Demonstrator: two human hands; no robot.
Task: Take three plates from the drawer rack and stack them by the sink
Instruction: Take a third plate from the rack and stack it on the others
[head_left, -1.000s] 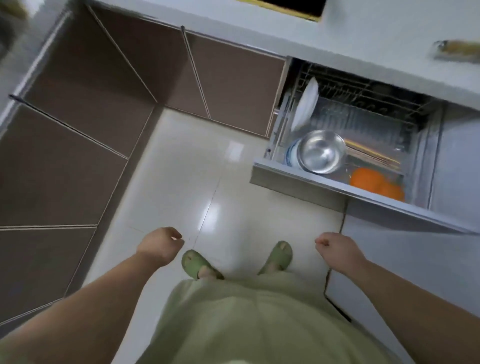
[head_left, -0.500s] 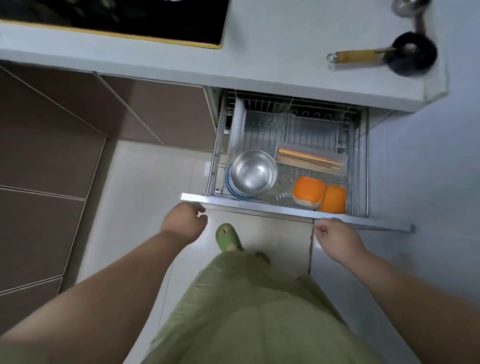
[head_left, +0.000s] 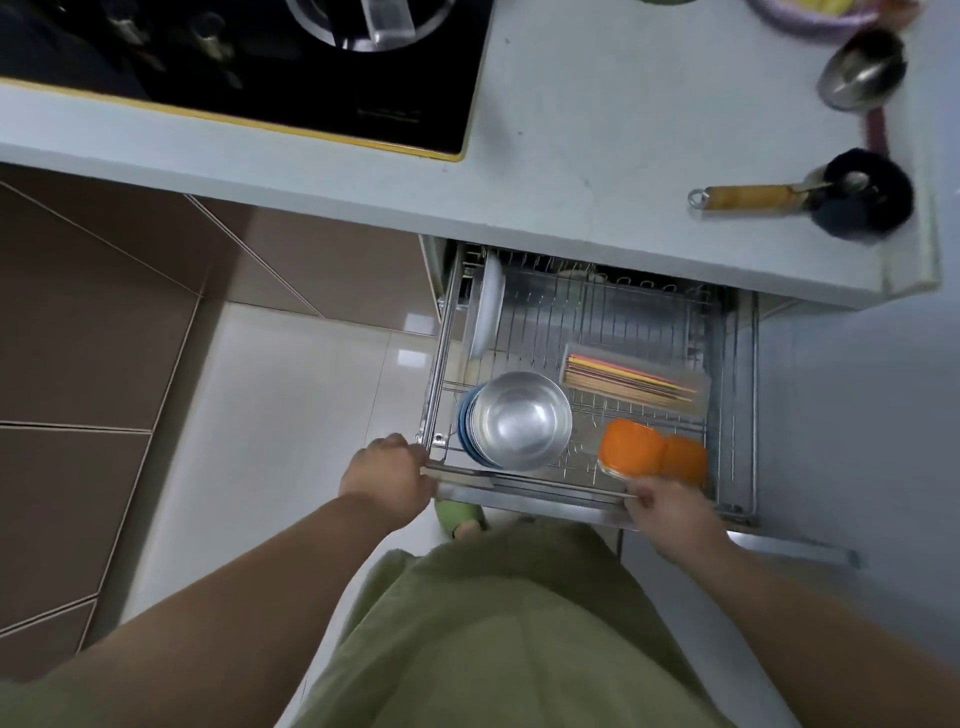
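**A:** What is each grip doing?

**B:** The left hand (head_left: 387, 480) is curled over the left end of the drawer's front rail (head_left: 524, 480). The right hand (head_left: 670, 512) is on the same rail further right, fingers bent over its edge. Both hands are closed on the rail, and neither has a plate.

**A:** Where are the plates?

**B:** One white plate (head_left: 490, 306) stands on its edge in the wire drawer rack (head_left: 613, 322), far back on the left side. I can only see that one for sure. There is also a blue stack (head_left: 464, 423) at the front left, but I cannot tell if those are plates or bowls.

**A:** What sits on the blue stack?

**B:** A shiny metal bowl (head_left: 522, 421). It covers most of the stack, so only a blue edge peeks out on the left.

**A:** What else is in the drawer?

**B:** A clear box of chopsticks (head_left: 631, 384) lies on the right side. Two orange tubs (head_left: 652, 454) sit at the front right, just beside the right hand.

**A:** And up above?

**B:** The tabletop (head_left: 597, 156) hangs over the back of the drawer. It has a black stove (head_left: 260, 78) on the left. On the right there is a brush (head_left: 860, 197) with a wooden handle, and a metal ladle (head_left: 857, 70) behind it.

**A:** Anything down low?

**B:** A green slipper (head_left: 457, 514) shows on the floor (head_left: 280, 415), under the drawer front.
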